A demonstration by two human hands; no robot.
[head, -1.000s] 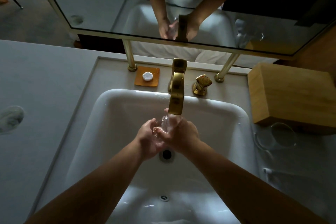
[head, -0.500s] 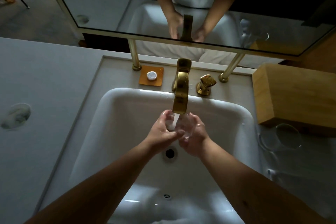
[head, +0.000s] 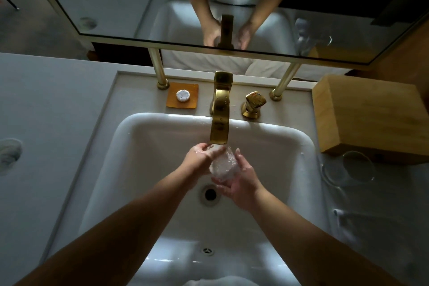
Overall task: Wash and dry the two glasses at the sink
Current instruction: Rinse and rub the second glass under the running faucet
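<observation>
Under the brass tap spout [head: 220, 123], over the white sink [head: 148, 146], a clear glass [head: 221, 165] lies tilted between both hands in the running water. The left hand [head: 199, 160] wraps its fingers [head: 214, 152] around the glass's upper side, rubbing it; the right hand [head: 241, 181] cups it from below, fingers [head: 239, 158] curled up along the far wall. Wet, smooth and thin-walled, it probably slips easily and would chip against the porcelain, so a full wrap round the body looks safer than a pinch at the rim. Well to the right of the fingers, the second glass [head: 352, 167] stands on the bench [head: 383, 204], just in front of a wooden box [head: 371, 114].
</observation>
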